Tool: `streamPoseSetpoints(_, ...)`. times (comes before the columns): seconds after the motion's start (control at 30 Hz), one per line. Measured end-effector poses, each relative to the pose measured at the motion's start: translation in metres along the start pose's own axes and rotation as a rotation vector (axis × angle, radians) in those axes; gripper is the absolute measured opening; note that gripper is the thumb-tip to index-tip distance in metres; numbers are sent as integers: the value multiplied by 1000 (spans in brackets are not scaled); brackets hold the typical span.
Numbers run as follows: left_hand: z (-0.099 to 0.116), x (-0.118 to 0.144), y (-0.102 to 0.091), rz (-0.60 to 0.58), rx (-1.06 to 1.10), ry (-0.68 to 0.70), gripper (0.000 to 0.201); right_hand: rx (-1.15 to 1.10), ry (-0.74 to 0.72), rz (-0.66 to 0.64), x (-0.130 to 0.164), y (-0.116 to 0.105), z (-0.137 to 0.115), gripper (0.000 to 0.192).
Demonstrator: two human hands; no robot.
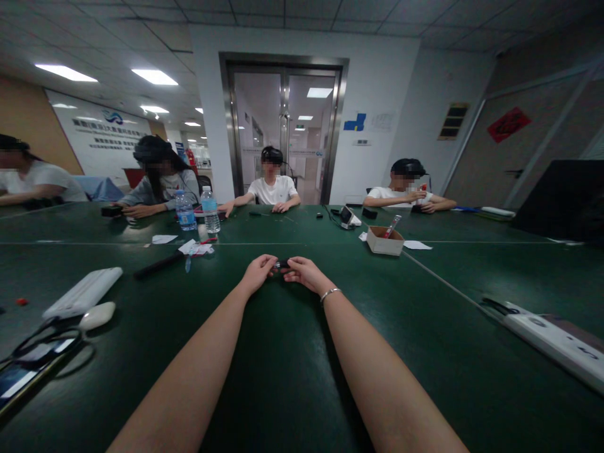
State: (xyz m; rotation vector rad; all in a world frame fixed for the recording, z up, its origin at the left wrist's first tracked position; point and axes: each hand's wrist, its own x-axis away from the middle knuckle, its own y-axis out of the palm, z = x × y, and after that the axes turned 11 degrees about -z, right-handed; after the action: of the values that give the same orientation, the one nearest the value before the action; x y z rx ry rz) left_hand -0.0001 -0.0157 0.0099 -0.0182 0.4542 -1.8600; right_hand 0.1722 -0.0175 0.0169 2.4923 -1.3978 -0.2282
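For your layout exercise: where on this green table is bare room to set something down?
Bare: between the small cardboard box and the white power strip. Crowded: the left edge, with a white oblong case and black cables. Both the left hand and right hand pinch a small dark object.

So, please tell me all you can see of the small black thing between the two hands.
The black thing is small, dark and too far away to identify; its material cannot be told. It sits low over the green table, in the middle ahead of the person. The left hand pinches its left end and the right hand, with a bracelet on the wrist, its right end. Fingers hide most of it.
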Motion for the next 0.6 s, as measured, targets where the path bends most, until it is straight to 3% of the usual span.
streamPoseSetpoints(0.13, -2, -1, -1, 1, -46, 61, 37, 5, 2, 1, 0, 0, 0, 3)
streamPoseSetpoints(0.27, -5, -2, -1, -51, -5, 33, 38, 10, 5, -1, 0, 1, 0, 3)
streamPoseSetpoints(0.6, -5, -3, -1, -12, -27, 50, 39, 1, 13, 0, -2, 0, 1, 5)
